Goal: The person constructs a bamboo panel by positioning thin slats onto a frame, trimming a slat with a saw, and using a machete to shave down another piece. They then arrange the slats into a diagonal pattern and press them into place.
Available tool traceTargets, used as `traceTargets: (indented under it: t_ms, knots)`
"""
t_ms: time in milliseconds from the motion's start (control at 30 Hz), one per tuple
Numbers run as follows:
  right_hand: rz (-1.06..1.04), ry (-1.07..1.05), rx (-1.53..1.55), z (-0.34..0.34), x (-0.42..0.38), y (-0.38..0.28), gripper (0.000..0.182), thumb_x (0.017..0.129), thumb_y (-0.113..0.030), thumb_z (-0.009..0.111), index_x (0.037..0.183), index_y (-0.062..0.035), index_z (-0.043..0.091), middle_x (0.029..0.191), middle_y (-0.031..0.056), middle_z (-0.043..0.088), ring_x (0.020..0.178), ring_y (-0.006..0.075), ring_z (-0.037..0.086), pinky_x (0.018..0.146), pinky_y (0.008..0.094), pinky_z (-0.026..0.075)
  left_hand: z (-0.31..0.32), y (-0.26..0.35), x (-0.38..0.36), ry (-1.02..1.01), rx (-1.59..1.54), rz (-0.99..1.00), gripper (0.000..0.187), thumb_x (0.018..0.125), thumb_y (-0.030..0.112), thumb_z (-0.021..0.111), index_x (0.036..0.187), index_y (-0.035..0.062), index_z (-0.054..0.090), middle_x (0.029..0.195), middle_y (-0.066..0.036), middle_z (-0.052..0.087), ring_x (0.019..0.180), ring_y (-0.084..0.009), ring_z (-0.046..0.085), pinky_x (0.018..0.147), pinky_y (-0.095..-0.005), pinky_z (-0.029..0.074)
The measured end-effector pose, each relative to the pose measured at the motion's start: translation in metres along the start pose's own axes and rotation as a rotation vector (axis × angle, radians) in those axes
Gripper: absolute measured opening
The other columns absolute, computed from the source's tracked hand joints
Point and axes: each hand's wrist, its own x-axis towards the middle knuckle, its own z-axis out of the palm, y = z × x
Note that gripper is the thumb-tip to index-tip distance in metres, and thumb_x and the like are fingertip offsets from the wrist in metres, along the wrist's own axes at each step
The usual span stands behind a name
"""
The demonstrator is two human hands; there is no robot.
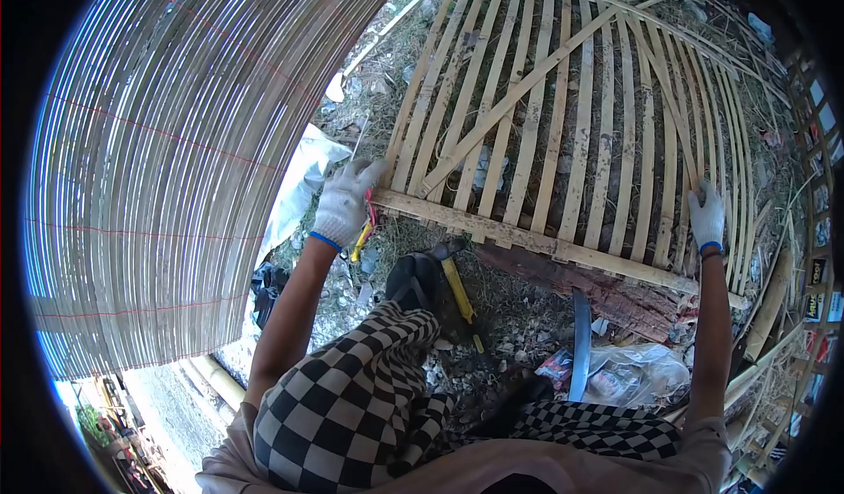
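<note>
A panel of pale bamboo slats (527,169) lies before me, its slats running away from a crosswise bamboo strip at the near edge. Two slats lie diagonally across it. My left hand (343,202), in a white knitted glove with a blue cuff, is closed on the panel's near left corner. Just below hangs a small red and yellow object (362,235) that I cannot make out. My right hand (707,217), gloved alike, grips the panel's right side, at the lower end of one diagonal slat; its fingertips are partly hidden.
A hammer with a yellow handle (458,290) lies by my foot. Under the panel's near edge is a reddish-brown log (607,299). A long metal blade (581,345) leans beside a clear plastic bag (646,373). A blind of thin sticks (185,160) hangs at left.
</note>
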Motion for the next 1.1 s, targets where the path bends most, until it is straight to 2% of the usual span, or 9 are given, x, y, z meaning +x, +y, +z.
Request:
traceTargets:
  t_ms: [133, 233, 333, 433, 533, 633, 733, 833, 1100]
  knots:
    - [-0.002, -0.032, 0.005, -0.003, -0.001, 0.001, 0.048, 0.1, -0.03, 0.069, 0.138, -0.0017, 0.062, 0.127, 0.0239, 0.069, 0.112, 0.0384, 0.067, 0.1, 0.0475, 0.052, 0.003, 0.011, 0.0, -0.076, 0.166, 0.06, 0.075, 0.078, -0.008, 0.064, 0.145, 0.0259, 0.059, 0.15, -0.018, 0.052, 0.135, -0.0415, 0.055, 0.113, -0.0525, 0.045]
    - [-0.001, -0.033, -0.027, -0.003, -0.001, 0.001, 0.048, 0.1, -0.03, 0.069, 0.137, -0.0012, 0.062, 0.126, 0.0241, 0.069, 0.113, 0.0389, 0.068, 0.1, 0.0472, 0.052, -0.003, 0.015, 0.003, -0.024, 0.133, 0.072, 0.073, 0.08, -0.006, 0.064, 0.143, 0.0279, 0.06, 0.153, -0.018, 0.049, 0.14, -0.0412, 0.052, 0.115, -0.0541, 0.044]
    - [0.007, -0.029, -0.011, -0.002, -0.002, 0.002, 0.048, 0.099, -0.03, 0.069, 0.137, -0.0015, 0.062, 0.125, 0.0243, 0.07, 0.112, 0.0396, 0.068, 0.099, 0.0473, 0.052, -0.003, 0.016, 0.006, 0.03, 0.083, 0.172, 0.071, 0.081, -0.004, 0.063, 0.144, 0.0285, 0.06, 0.154, -0.017, 0.049, 0.142, -0.0413, 0.049, 0.115, -0.0531, 0.043]
    - [-0.001, -0.02, -0.013, -0.003, -0.002, 0.002, 0.048, 0.099, -0.029, 0.07, 0.138, -0.0025, 0.062, 0.125, 0.0244, 0.07, 0.113, 0.0396, 0.068, 0.099, 0.0472, 0.053, 0.002, 0.022, 0.007, -0.066, 0.174, 0.171, 0.069, 0.082, -0.004, 0.062, 0.144, 0.0276, 0.06, 0.154, -0.015, 0.049, 0.143, -0.042, 0.047, 0.115, -0.0539, 0.043]
    - [0.013, -0.024, -0.001, -0.003, -0.002, 0.002, 0.049, 0.099, -0.029, 0.07, 0.14, -0.0037, 0.062, 0.125, 0.0243, 0.07, 0.113, 0.039, 0.068, 0.099, 0.0469, 0.053, -0.004, 0.025, 0.01, -0.078, 0.13, 0.147, 0.068, 0.082, -0.005, 0.062, 0.143, 0.0263, 0.06, 0.154, -0.014, 0.049, 0.143, -0.0429, 0.047, 0.115, -0.0548, 0.043]
    - [0.037, -0.016, 0.006, -0.003, -0.003, 0.001, 0.046, 0.096, -0.027, 0.071, 0.136, -0.0054, 0.063, 0.12, 0.0204, 0.07, 0.111, 0.0372, 0.068, 0.098, 0.0466, 0.053, -0.003, 0.03, 0.014, -0.063, 0.133, 0.183, 0.067, 0.081, -0.006, 0.063, 0.141, 0.0253, 0.061, 0.153, -0.014, 0.051, 0.142, -0.0435, 0.048, 0.114, -0.0557, 0.043]
    - [0.029, -0.015, -0.003, -0.002, -0.003, 0.003, 0.047, 0.097, -0.028, 0.071, 0.137, -0.0054, 0.063, 0.121, 0.0206, 0.069, 0.111, 0.037, 0.068, 0.098, 0.0466, 0.053, 0.0, 0.034, 0.015, 0.009, 0.08, 0.217, 0.068, 0.08, -0.006, 0.065, 0.14, 0.0251, 0.061, 0.151, -0.014, 0.053, 0.141, -0.0445, 0.049, 0.113, -0.056, 0.044]
    - [0.008, -0.01, -0.008, -0.002, -0.003, 0.006, 0.049, 0.098, -0.029, 0.071, 0.14, -0.0039, 0.062, 0.124, 0.0231, 0.07, 0.109, 0.037, 0.069, 0.097, 0.0459, 0.054, -0.001, 0.038, 0.015, -0.009, 0.064, 0.218, 0.068, 0.079, -0.006, 0.067, 0.14, 0.0251, 0.061, 0.15, -0.014, 0.054, 0.14, -0.0447, 0.049, 0.113, -0.0566, 0.044]
    - [0.052, -0.035, 0.008, -0.009, -0.008, -0.002, 0.048, 0.097, -0.027, 0.07, 0.139, -0.0052, 0.063, 0.12, 0.0215, 0.071, 0.112, 0.0376, 0.068, 0.099, 0.0468, 0.053, 0.001, 0.044, 0.013, -0.026, 0.097, 0.232, 0.065, 0.081, -0.006, 0.068, 0.138, 0.0261, 0.063, 0.149, -0.015, 0.054, 0.14, -0.046, 0.05, 0.113, -0.0575, 0.044]
